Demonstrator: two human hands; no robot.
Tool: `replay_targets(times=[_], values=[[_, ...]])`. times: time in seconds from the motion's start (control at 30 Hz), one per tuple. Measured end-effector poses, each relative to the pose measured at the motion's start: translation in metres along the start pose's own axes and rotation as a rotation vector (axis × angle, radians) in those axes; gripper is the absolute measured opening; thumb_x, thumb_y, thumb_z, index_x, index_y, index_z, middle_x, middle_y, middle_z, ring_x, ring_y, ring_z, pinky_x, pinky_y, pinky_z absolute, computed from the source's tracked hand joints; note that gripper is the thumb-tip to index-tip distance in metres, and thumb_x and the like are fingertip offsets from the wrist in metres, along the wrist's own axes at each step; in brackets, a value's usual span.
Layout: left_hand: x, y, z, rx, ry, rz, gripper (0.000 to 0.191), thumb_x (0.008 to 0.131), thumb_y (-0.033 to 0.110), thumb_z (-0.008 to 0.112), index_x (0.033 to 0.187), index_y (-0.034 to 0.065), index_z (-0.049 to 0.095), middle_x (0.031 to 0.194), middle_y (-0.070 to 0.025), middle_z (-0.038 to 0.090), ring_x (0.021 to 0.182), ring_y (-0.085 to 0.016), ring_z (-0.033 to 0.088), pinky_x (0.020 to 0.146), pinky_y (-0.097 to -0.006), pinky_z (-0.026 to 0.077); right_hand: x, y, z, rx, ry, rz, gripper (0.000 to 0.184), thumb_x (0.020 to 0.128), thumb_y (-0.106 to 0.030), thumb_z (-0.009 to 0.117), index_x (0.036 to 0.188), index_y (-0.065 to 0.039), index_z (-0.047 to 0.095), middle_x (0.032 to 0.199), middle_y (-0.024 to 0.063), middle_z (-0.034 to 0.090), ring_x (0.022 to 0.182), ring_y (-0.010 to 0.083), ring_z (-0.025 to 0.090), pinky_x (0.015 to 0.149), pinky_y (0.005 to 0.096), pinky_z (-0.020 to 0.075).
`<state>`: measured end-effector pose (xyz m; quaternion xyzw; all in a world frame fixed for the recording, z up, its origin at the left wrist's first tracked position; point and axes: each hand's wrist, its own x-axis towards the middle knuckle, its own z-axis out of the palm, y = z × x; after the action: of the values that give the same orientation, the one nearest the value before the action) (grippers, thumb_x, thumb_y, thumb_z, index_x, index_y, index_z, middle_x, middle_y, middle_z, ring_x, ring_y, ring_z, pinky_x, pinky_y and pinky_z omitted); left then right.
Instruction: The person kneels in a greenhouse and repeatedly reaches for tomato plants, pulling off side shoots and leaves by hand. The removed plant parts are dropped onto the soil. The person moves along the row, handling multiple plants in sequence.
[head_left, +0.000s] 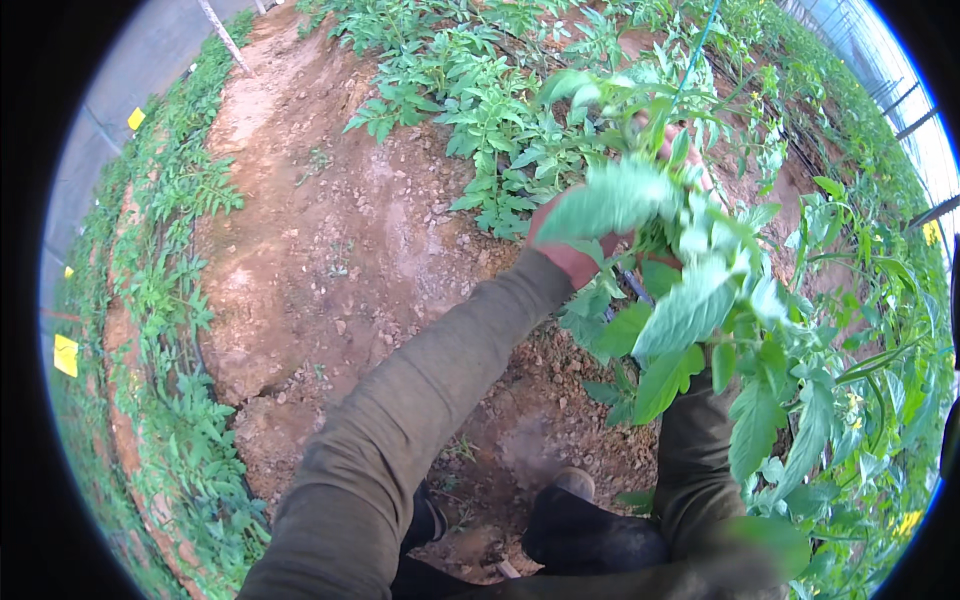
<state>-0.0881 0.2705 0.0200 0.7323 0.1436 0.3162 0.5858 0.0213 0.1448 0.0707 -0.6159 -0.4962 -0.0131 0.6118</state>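
Observation:
A leafy tomato plant (682, 307) rises in front of me on the right, some of its leaves blurred. My left hand (559, 232) reaches into it from the left, its fingers mostly covered by leaves. Higher up, fingers that appear to be my right hand's (686, 154) show among the upper leaves. The right forearm (697, 435) passes behind the foliage. Whether either hand grips the stem is hidden. A teal string (697, 52) runs upward from near the plant's top.
Rows of tomato plants stand ahead (487, 120), at the left (187, 450) and along the right. Between them lies a reddish soil path (322, 225). Yellow cards (66, 355) hang by the left row. A wooden pole (225, 37) leans at the far left. My shoe (575, 482) rests on soil.

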Motion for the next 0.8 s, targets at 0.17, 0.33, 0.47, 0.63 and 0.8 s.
replay_targets(times=[0.17, 0.33, 0.47, 0.63, 0.8], values=[[0.002, 0.030, 0.010, 0.376, 0.262, 0.375, 0.029, 0.093, 0.027, 0.072, 0.116, 0.0086, 0.070, 0.089, -0.0161, 0.070, 0.083, -0.037, 0.068, 0.071, -0.0473, 0.054, 0.005, 0.004, 0.002, -0.108, -0.039, -0.056, 0.034, 0.104, -0.026, 0.060, 0.132, -0.008, 0.066, 0.113, 0.0076, 0.074, 0.100, 0.0218, 0.071, 0.091, 0.0399, 0.0540], [-0.002, 0.032, 0.022, 0.031, 0.260, 0.194, 0.024, 0.102, 0.022, 0.062, 0.113, 0.0022, 0.070, 0.084, -0.0172, 0.072, 0.076, -0.030, 0.072, 0.067, -0.0384, 0.054, 0.004, -0.031, 0.002, 0.128, 0.029, 0.129, 0.030, 0.099, -0.019, 0.067, 0.126, -0.006, 0.071, 0.113, 0.0087, 0.075, 0.100, 0.0193, 0.071, 0.088, 0.0353, 0.0550], [-0.007, 0.035, 0.020, -0.078, 0.244, 0.036, 0.022, 0.103, 0.020, 0.058, 0.102, -0.0004, 0.067, 0.079, -0.0147, 0.070, 0.071, -0.020, 0.069, 0.063, -0.0388, 0.052, 0.017, -0.038, -0.003, -0.297, -0.079, -0.430, 0.035, 0.084, -0.007, 0.078, 0.118, -0.005, 0.075, 0.126, 0.0123, 0.071, 0.118, 0.0287, 0.066, 0.099, 0.0388, 0.0532], [0.005, 0.032, 0.029, -0.205, 0.488, 0.177, 0.024, 0.105, 0.022, 0.051, 0.105, 0.0000, 0.063, 0.083, -0.0165, 0.067, 0.067, -0.030, 0.063, 0.063, -0.0422, 0.050, 0.020, -0.033, 0.009, -0.091, -0.125, -0.398, 0.031, 0.089, -0.020, 0.071, 0.117, -0.008, 0.073, 0.128, 0.0150, 0.067, 0.118, 0.0338, 0.065, 0.101, 0.0440, 0.0520], [-0.005, 0.061, 0.029, -0.278, 0.394, -0.026, 0.029, 0.108, 0.026, 0.049, 0.116, 0.0000, 0.060, 0.097, -0.0093, 0.068, 0.087, -0.013, 0.065, 0.067, -0.0299, 0.057, 0.018, -0.018, 0.011, 0.269, -0.008, -0.207, 0.033, 0.093, -0.003, 0.068, 0.126, 0.003, 0.066, 0.136, 0.0191, 0.059, 0.124, 0.0265, 0.061, 0.100, 0.0378, 0.0540]])
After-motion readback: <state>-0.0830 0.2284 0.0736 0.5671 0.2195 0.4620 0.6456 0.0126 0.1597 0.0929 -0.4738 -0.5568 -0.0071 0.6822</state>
